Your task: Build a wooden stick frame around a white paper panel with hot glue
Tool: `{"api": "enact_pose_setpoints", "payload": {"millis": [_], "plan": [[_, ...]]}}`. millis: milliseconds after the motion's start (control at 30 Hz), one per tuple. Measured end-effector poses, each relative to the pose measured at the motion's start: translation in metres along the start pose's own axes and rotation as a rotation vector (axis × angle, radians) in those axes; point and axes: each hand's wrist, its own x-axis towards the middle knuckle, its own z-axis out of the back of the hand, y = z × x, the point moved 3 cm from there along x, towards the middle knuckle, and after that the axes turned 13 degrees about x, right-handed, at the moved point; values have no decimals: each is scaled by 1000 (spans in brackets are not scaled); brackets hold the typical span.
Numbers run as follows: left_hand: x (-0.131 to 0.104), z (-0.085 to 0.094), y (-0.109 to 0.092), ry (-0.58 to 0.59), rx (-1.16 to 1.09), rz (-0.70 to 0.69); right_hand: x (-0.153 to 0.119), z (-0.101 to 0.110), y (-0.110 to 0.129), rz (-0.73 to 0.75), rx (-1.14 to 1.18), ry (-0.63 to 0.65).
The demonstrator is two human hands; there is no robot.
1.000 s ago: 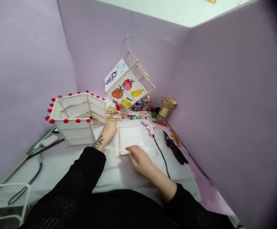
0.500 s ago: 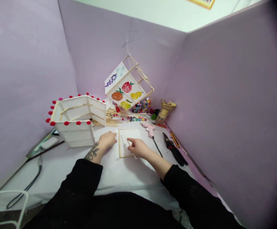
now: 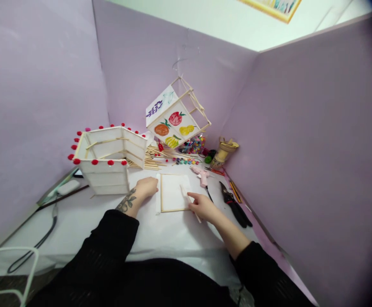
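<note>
A white sheet (image 3: 175,194) lies in front of me, with thin wooden sticks along its left, top and bottom edges. My right hand (image 3: 201,207) pinches a thin pale wooden stick (image 3: 184,192) slantwise over the sheet's right side. At the left border of the sheet rests my left hand (image 3: 146,187), its fingers curled down; whatever is under the fingertips is hidden. Just left of that hand stands a white paper lantern frame (image 3: 107,179) trimmed with red pompoms. A pink glue gun (image 3: 201,175) lies beyond my right hand.
A painted fruit lantern (image 3: 175,117) hangs tilted above the back. Below it are loose wooden sticks (image 3: 154,160) and colourful beads (image 3: 186,161). Black-handled pruning shears (image 3: 235,204) lie right, near a bamboo holder (image 3: 224,151). Lilac panels (image 3: 301,128) enclose the table.
My right hand has moved to the right with the stick, from the middle of the sheet to its right side. My left hand stays at the left edge. The view has shifted slightly.
</note>
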Motion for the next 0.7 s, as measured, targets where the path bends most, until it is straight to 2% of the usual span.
{"api": "enact_pose_setpoints", "payload": {"millis": [200, 333, 433, 567, 700], "plan": [[-2, 3, 1, 2, 14, -12, 14, -26, 37, 178, -22, 47], [-4, 6, 0, 18, 12, -8, 13, -36, 38, 205, -66, 114], [-3, 6, 0, 18, 7, -8, 3, -25, 23, 171, -113, 100], [-3, 7, 0, 28, -5, -5, -10, 2, -2, 91, -181, 81], [-7, 12, -2, 34, -15, 0, -17, 28, -22, -19, -136, 65]]}}
